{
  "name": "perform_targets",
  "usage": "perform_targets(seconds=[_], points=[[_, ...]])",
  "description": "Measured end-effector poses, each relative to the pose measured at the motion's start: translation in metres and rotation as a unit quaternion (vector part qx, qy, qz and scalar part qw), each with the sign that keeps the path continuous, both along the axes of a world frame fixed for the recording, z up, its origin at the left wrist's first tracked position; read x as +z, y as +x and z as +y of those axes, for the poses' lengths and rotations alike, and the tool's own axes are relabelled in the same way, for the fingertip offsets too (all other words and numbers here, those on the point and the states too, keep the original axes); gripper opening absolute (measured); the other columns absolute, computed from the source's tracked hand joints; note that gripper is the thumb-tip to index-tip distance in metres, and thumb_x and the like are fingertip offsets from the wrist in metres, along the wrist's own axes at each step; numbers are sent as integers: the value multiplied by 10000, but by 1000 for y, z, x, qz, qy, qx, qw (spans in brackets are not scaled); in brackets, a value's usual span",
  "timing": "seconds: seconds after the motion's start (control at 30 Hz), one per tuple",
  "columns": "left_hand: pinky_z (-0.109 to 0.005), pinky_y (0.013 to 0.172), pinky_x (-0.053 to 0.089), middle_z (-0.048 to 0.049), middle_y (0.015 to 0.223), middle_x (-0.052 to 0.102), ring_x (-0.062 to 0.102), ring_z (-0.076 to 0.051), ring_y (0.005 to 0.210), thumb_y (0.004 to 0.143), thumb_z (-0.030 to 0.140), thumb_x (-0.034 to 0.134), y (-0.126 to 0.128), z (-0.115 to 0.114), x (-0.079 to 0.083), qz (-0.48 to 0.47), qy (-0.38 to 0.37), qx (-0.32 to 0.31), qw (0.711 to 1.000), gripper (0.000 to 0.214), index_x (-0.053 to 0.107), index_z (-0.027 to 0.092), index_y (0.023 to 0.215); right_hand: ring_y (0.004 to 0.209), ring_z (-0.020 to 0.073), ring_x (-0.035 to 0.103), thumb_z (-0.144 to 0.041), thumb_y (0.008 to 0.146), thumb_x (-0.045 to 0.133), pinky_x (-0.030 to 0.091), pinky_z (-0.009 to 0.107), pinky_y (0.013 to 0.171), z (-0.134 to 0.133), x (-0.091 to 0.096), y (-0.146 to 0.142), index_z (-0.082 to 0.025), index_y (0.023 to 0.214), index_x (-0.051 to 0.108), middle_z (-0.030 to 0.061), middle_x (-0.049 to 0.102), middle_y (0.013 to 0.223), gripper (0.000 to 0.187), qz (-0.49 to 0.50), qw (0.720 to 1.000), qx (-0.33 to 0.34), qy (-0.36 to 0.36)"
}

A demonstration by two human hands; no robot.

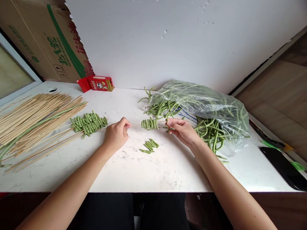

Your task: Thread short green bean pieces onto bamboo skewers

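Observation:
My left hand [116, 133] is closed in a pinch on the blunt end of a thin bamboo skewer [136, 125] held level above the white table [150, 170]. Several short green bean pieces [150, 123] are threaded on the skewer. At the skewer's tip, my right hand [182, 130] pinches a bean piece with fingers closed. A few cut bean pieces [150, 146] lie loose on the table just below. Finished bean skewers [88, 122] lie to the left of my left hand.
A big pile of bare skewers [31, 116] with one long bean [24, 135] covers the left side. A clear plastic bag of long beans [203, 109] lies at the right back. A red packet [99, 83], a cardboard box [43, 42] and a black phone [285, 168] sit around the edges.

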State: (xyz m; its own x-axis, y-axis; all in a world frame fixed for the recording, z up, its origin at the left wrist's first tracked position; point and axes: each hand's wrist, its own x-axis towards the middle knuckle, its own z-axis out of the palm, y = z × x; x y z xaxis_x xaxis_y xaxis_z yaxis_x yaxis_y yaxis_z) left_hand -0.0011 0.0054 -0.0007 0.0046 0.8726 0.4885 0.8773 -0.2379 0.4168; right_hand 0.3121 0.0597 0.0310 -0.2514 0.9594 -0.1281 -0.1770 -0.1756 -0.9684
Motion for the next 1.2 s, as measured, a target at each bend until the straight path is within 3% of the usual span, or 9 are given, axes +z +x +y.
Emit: perform_targets(seconds=[0.27, 0.6, 1.03, 1.2], points=[[-266, 687, 483, 4, 875, 810, 767, -209, 796, 806, 24, 557, -1, -1, 0, 10, -12, 5, 1000, 260, 623, 248, 921, 729, 152, 649, -396, 555, 1062, 536, 286, 602, 1, -4, 0, -226, 808, 881, 43, 784, 843, 355, 3, 1000, -7, -4], [-272, 687, 479, 9, 882, 815, 774, -215, 809, 788, 9, 561, -2, -1, 0, 15, -25, 4, 1000, 280, 626, 246, 921, 676, 160, 665, -431, 515, 1070, 576, 312, 601, -1, -2, -2, -231, 781, 878, 55, 810, 842, 384, -31, 997, -28, 57], [-282, 695, 472, -7, 856, 799, 761, -224, 800, 806, 32, 552, -1, -1, -1, -14, -35, -18, 999, 247, 628, 245, 905, 656, 163, 666, -415, 615, 1040, 576, 357, 656, -2, -3, 2, -227, 847, 879, 42, 795, 832, 340, -65, 990, -11, 126], [-280, 670, 464, -14, 783, 760, 715, -209, 714, 878, 111, 540, 2, 1, -1, -87, -35, -19, 995, 165, 640, 238, 913, 741, 175, 666, -442, 662, 1014, 580, 334, 670, -6, 2, -5, -253, 908, 876, 34, 782, 850, 339, -6, 996, -23, 89]])
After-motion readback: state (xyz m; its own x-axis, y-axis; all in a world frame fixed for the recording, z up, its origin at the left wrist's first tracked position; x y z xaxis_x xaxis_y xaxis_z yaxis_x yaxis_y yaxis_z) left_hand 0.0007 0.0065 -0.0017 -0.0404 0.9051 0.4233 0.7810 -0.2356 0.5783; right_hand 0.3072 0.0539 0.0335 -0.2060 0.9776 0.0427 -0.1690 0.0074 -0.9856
